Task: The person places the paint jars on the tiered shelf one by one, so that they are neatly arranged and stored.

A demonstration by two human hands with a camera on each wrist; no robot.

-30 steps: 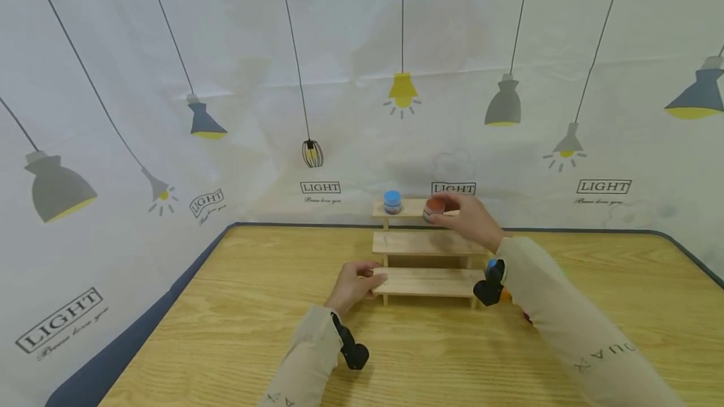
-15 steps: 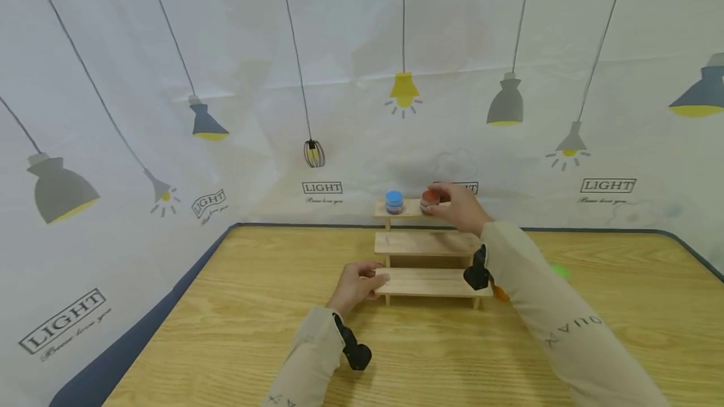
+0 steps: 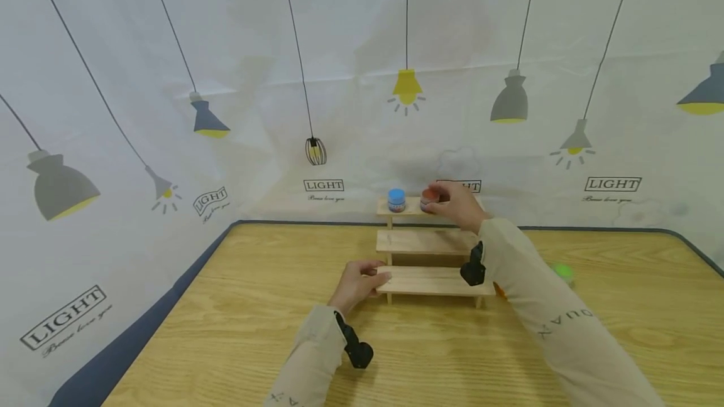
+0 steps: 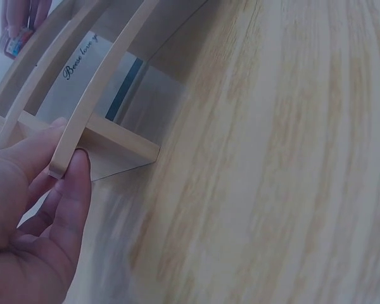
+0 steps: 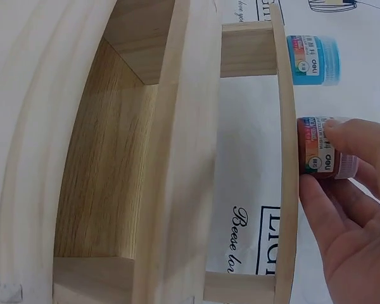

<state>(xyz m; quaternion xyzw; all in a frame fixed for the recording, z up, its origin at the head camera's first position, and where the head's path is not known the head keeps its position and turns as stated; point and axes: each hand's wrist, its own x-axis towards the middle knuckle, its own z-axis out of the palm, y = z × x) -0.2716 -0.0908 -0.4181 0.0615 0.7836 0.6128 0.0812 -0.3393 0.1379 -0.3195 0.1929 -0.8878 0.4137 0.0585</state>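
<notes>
A three-tier wooden shelf (image 3: 435, 242) stands near the back of the table. My left hand (image 3: 356, 284) pinches the left end of its lowest board, thumb on top and fingers beneath, also plain in the left wrist view (image 4: 41, 215). On the top board, my right hand (image 3: 459, 206) holds a red jar (image 3: 429, 198) between thumb and fingers. The right wrist view shows that red jar (image 5: 318, 147) against the board, with my right hand (image 5: 354, 190) around its lid end. A blue jar (image 3: 396, 200) stands to its left on the same board, a small gap between them.
On the wooden table (image 3: 237, 331), a green object (image 3: 563, 272) lies right of the shelf, beyond my right sleeve. An orange object (image 3: 499, 291) is partly hidden by that sleeve. A white printed backdrop (image 3: 254, 162) rises behind the table.
My right hand has moved left with the red jar, bringing it closer to the blue jar. The green object has come into view beside my sleeve. My left hand keeps its hold.
</notes>
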